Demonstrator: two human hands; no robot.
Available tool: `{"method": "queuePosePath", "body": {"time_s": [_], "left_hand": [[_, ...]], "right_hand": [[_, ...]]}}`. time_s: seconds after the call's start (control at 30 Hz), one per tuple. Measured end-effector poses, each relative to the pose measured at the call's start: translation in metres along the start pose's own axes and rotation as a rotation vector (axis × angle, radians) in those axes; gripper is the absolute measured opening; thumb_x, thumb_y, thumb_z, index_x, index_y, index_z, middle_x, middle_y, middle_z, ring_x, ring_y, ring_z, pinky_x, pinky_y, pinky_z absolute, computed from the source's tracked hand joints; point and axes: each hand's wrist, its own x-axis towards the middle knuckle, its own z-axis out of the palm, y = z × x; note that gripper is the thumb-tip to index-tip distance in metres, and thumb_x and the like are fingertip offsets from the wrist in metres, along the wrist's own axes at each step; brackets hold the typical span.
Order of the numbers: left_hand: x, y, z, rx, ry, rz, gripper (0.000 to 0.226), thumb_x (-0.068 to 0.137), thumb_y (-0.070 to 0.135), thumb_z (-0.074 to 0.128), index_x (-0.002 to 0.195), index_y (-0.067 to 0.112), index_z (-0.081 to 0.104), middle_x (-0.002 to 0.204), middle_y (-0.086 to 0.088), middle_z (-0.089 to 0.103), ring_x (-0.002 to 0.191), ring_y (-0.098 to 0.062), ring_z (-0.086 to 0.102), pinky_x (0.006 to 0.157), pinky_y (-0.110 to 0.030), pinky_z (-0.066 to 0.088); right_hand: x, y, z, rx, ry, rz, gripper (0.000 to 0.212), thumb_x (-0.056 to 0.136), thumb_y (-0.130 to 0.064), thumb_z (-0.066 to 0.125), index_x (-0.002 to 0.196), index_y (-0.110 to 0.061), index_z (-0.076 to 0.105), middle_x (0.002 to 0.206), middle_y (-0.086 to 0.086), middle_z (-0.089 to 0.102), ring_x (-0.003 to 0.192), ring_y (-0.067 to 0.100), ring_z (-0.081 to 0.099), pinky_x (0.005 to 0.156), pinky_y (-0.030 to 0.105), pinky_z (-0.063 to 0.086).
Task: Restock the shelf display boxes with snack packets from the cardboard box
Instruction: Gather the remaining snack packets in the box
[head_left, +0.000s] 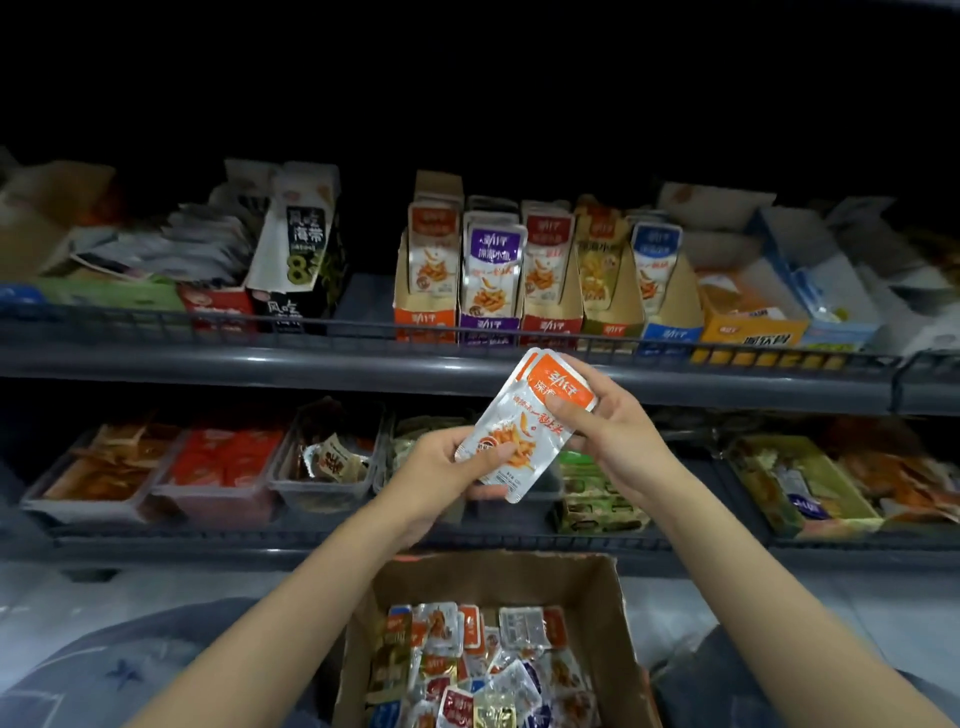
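- Two hands hold a small stack (524, 421) of orange-topped packets in the air, directly above the box (493, 577).
- The box sits low in view between the person's forearms. Its top is open and its brown walls are bare.
- The left hand (447, 457) grips the stack's lower end, with the thumb laid across the printed front and the fingers curled behind.
- The right hand (608, 431) pinches the stack's upper end, with the thumb on the front just under the orange band and the fingers wrapped behind.
- The stack tilts so that its orange top points up and to the right. A second packet's edge shows behind the front one, but I cannot tell how many there are in all.
- Inside the box lies a loose heap (483, 670) of packets with orange, red, gold and blue tops, jumbled at all angles.
- High above the box, beyond the stack, five display boxes (550, 325) stand side by side on the upper shelf (260, 364).
- From left to right they are orange, purple, red, yellow and blue, and each holds upright packets.
- The orange one stands above the box's left wall and the blue one above its right wall.
- Between the upper shelf and the box, a lower shelf (311, 540) carries clear trays (322, 488) of other snacks.
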Motion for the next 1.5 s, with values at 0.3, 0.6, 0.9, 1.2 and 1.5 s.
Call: {"method": "queuePosePath", "body": {"time_s": [0.3, 0.6, 0.9, 1.2, 1.5], "left_hand": [[0.007, 0.052, -0.008, -0.297, -0.009, 0.024, 0.019, 0.092, 0.014, 0.053, 0.103, 0.003, 0.064, 0.091, -0.008, 0.074, 0.080, -0.014, 0.072, 0.063, -0.018, 0.057], [0.023, 0.079, -0.028, -0.232, -0.054, 0.074, 0.027, 0.083, 0.019, 0.060, 0.106, 0.007, 0.065, 0.097, -0.009, 0.074, 0.088, -0.016, 0.071, 0.065, -0.017, 0.057], [0.052, 0.107, -0.055, -0.274, -0.062, 0.171, 0.021, 0.095, 0.019, 0.049, 0.109, 0.011, 0.062, 0.093, -0.006, 0.074, 0.084, -0.015, 0.072, 0.068, -0.020, 0.058], [0.097, 0.126, -0.090, 0.213, 0.246, 0.420, 0.018, 0.096, 0.026, 0.048, 0.108, 0.023, 0.061, 0.091, 0.000, 0.071, 0.075, -0.010, 0.069, 0.061, -0.020, 0.056], [0.150, 0.112, -0.129, 0.545, 0.298, 0.435, 0.054, 0.098, 0.037, 0.042, 0.147, 0.021, 0.028, 0.137, 0.009, 0.043, 0.118, 0.002, 0.040, 0.090, -0.014, 0.034]], "right_hand": [[0.021, -0.046, 0.015, 0.101, -0.026, -0.085, 0.048, 0.079, -0.013, 0.065, 0.124, -0.025, 0.055, 0.111, 0.003, 0.069, 0.100, 0.018, 0.067, 0.076, 0.030, 0.057], [0.052, -0.067, 0.024, 0.026, -0.036, -0.082, 0.043, 0.082, -0.010, 0.065, 0.121, -0.028, 0.057, 0.104, 0.000, 0.071, 0.097, 0.017, 0.069, 0.074, 0.027, 0.057], [0.105, -0.104, 0.033, -0.185, -0.108, -0.084, 0.041, 0.082, -0.008, 0.067, 0.119, -0.026, 0.058, 0.105, 0.002, 0.069, 0.093, 0.015, 0.069, 0.077, 0.027, 0.058], [0.168, -0.136, 0.048, -0.607, -0.147, -0.218, 0.055, 0.083, -0.011, 0.069, 0.132, -0.020, 0.047, 0.109, -0.003, 0.064, 0.092, 0.009, 0.066, 0.073, 0.020, 0.057], [0.232, -0.148, 0.075, -0.983, -0.147, -0.354, 0.056, 0.084, -0.014, 0.069, 0.135, -0.019, 0.046, 0.124, -0.005, 0.051, 0.108, 0.003, 0.048, 0.070, -0.002, 0.041]]}}
